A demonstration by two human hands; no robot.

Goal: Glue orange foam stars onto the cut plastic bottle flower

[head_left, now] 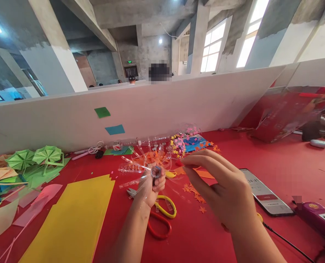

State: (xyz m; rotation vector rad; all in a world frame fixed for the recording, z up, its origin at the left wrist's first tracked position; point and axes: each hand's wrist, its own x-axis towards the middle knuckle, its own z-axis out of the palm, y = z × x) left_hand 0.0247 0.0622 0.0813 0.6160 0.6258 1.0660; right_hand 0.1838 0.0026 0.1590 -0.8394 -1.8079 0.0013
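Observation:
My left hand [154, 186] is wrapped around the neck of a clear plastic bottle [156, 171], whose body is cut into long strips that fan outward. The round mouth faces me. To the right, my right hand [219, 182] is raised with thumb and forefinger pinched together. A small red piece [179, 163] shows at those fingertips; its exact kind is unclear. Beneath the left hand lie scissors [159, 224] with one red and one yellow handle loop. Orange paper stars [197, 197] are scattered between the hands, and a clear piece covered with yellow and pink stars [178, 146] stands behind.
Yellow paper sheets [69, 219] lie at left, beside folded green paper umbrellas [47, 155] and pink paper strips [39, 204]. At right are a phone [269, 193], a purple power strip [317, 215] with a cable, and a red box [282, 113]. A white partition [162, 106] borders the table.

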